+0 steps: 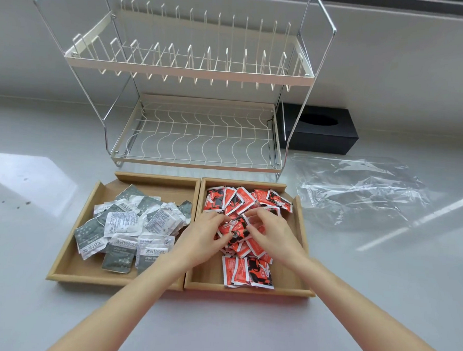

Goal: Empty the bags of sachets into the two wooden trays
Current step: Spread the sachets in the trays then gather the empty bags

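Observation:
Two wooden trays stand side by side on the white counter. The left tray (68, 247) holds several grey and white sachets (123, 223). The right tray (301, 227) holds a heap of red and black sachets (250, 200). Both hands are over the middle of the red heap. My left hand (204, 234) lies on the sachets with its fingers bent among them. My right hand (273, 231) has its fingers curled into the same pile, touching a red sachet between the two hands. Whether either hand pinches a sachet is hard to see.
Empty clear plastic bags (363, 190) lie flat on the counter right of the trays. A two-tier wire dish rack (196, 114) stands just behind the trays. A black tissue box (321, 131) sits behind the rack's right leg.

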`<state>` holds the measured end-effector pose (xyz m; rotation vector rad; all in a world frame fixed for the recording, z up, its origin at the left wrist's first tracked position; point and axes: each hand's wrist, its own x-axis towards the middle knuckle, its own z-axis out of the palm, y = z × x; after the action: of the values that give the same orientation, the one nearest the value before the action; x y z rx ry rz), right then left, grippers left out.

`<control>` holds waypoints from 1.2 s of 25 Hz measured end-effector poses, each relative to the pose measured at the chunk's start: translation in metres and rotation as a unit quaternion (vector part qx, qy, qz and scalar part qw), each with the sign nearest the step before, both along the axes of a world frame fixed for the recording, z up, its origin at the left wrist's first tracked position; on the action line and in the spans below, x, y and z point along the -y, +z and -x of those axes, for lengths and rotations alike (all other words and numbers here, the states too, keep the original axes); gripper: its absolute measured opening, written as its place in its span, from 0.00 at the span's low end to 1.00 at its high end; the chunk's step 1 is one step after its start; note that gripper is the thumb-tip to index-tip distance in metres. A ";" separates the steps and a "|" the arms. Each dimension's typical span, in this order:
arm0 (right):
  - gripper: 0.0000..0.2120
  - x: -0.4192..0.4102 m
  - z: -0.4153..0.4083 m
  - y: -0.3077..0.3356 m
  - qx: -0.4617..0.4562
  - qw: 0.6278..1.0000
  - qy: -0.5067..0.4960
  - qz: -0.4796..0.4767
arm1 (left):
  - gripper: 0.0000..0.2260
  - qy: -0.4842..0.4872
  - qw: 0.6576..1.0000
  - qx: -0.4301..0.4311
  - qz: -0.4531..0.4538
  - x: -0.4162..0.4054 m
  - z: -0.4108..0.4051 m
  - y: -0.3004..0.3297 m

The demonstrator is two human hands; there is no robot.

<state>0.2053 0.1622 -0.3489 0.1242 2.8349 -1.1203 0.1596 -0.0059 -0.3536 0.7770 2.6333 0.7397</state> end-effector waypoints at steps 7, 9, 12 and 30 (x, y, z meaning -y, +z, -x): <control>0.41 -0.021 -0.034 -0.005 0.048 0.962 0.197 -0.180 | 0.46 -0.126 0.985 0.007 0.121 0.008 -0.024 -0.008; 0.41 -0.023 -0.036 -0.012 0.050 0.960 0.189 -0.201 | 0.41 -0.123 0.982 -0.021 0.144 0.007 -0.024 -0.009; 0.39 -0.022 -0.034 -0.012 0.041 0.953 0.181 -0.241 | 0.39 -0.125 0.976 -0.046 0.170 0.005 -0.022 -0.008; 0.35 -0.021 -0.034 -0.008 -0.013 0.969 0.112 -0.219 | 0.37 -0.095 0.978 -0.028 0.184 0.003 -0.015 0.003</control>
<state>0.2397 0.1827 -0.3569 -0.1803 2.9745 -0.4450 0.1746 -0.0090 -0.3505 0.9294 2.5843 0.1716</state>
